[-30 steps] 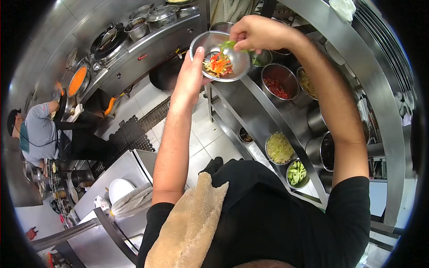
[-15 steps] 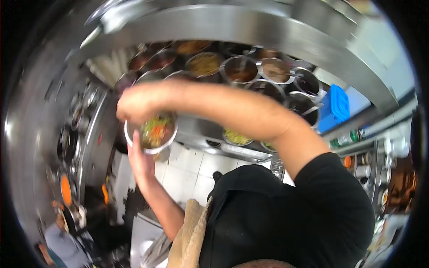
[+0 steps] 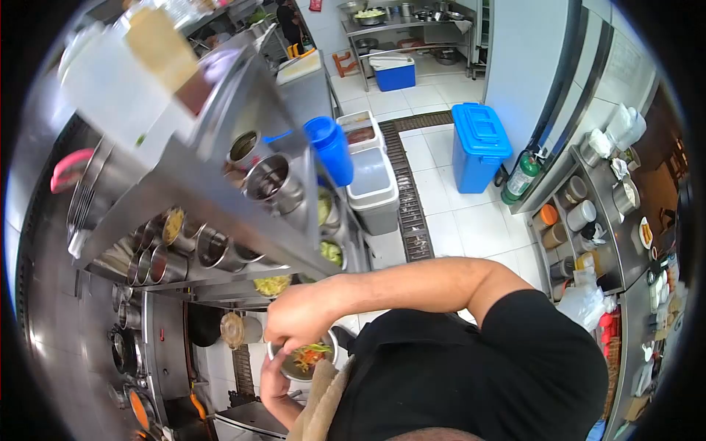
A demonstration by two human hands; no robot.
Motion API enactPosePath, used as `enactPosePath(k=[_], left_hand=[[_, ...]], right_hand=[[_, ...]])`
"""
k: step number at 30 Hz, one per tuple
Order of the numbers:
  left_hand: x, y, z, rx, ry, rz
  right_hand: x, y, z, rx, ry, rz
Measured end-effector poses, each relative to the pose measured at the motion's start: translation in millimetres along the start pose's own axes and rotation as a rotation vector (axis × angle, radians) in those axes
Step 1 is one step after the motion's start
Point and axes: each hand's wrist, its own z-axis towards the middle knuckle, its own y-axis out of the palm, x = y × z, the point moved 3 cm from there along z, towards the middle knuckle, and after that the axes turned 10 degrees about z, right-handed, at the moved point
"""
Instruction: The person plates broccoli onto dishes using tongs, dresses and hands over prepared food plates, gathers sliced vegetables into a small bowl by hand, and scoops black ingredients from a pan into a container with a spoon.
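Note:
A round metal bowl (image 3: 329,358) with shredded vegetables (image 3: 310,356), orange and green, is low in front of my body. My left hand (image 3: 273,381) grips the bowl from its left side, thumb near the rim. My right hand (image 3: 300,312) lies over the bowl's far left edge with its fingers curled closed; what they hold, if anything, is hidden. A tan towel (image 3: 323,393) hangs beside the bowl and covers part of it. Just past my right hand is a container of shredded yellow-green vegetable (image 3: 271,285).
Metal pots (image 3: 169,264) of ingredients fill the steel shelf rack (image 3: 220,162) at left. White bins (image 3: 373,180) stand beyond a blue container (image 3: 329,151). A blue lidded bin (image 3: 480,147) and a green cylinder (image 3: 521,178) are on the floor, near a shelf unit (image 3: 588,198).
My view has swung right and up, showing the floor and bins beyond the rack. The bowl and both hands have come in closer to my body.

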Motion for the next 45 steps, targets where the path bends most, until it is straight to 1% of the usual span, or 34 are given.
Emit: enactPosePath(k=[1, 4, 7, 8, 12, 14, 17, 18, 21, 22, 25, 27, 31, 34, 35, 36, 39, 43, 44, 45], left_hand=[[-8, 27, 1, -0.045, -0.063, -0.039], [6, 99, 7, -0.101, -0.136, 0.053], [33, 164, 15, -0.129, -0.164, 0.054], [40, 183, 19, -0.152, -0.166, 0.048], [45, 249, 63, -0.338, -0.114, 0.008], [46, 279, 90, -0.413, -0.094, 0.000], [47, 317, 133, -0.485, -0.062, -0.020], [43, 324, 153, -0.488, -0.091, -0.019], [53, 357, 206, -0.458, -0.131, -0.008], [51, 362, 229, -0.416, -0.168, -0.013], [57, 380, 299, -0.405, -0.151, -0.133], [64, 390, 343, -0.376, -0.126, -0.131], [118, 432, 421, -0.319, -0.108, -0.116], [153, 464, 485, -0.291, -0.081, -0.093], [163, 474, 505, -0.264, -0.101, -0.065], [174, 484, 524, -0.225, -0.117, -0.043], [200, 517, 594, -0.082, -0.096, -0.051], [225, 550, 655, 0.104, -0.080, -0.189], [244, 561, 657, 0.206, -0.089, -0.188], [252, 565, 667, 0.253, -0.038, -0.238]], right_hand=[[-1, -9, -33, 0.004, 0.089, -0.014], [-1, -38, -114, 0.070, 0.196, -0.014], [-4, -65, -175, 0.195, 0.190, 0.016], [-5, -73, -190, 0.206, 0.272, 0.021], [0, -100, -240, 0.324, 0.280, 0.034], [13, -111, -260, 0.328, 0.312, 0.020], [32, -140, -286, 0.377, 0.342, 0.044], [44, -152, -293, 0.374, 0.352, 0.042], [91, -199, -311, 0.370, 0.380, 0.026], [107, -218, -316, 0.360, 0.403, 0.023], [171, -277, -327, 0.355, 0.418, -0.028], [217, -308, -338, 0.359, 0.406, -0.041], [287, -383, -383, 0.415, 0.486, 0.000], [339, -443, -429, 0.540, 0.536, 0.103], [359, -465, -441, 0.566, 0.543, 0.130], [384, -485, -453, 0.624, 0.557, 0.155], [452, -558, -475, 0.629, 0.607, 0.183], [542, -653, -471, 0.516, 0.564, 0.130], [549, -678, -460, 0.459, 0.572, 0.148], [568, -700, -446, 0.422, 0.501, 0.111]])
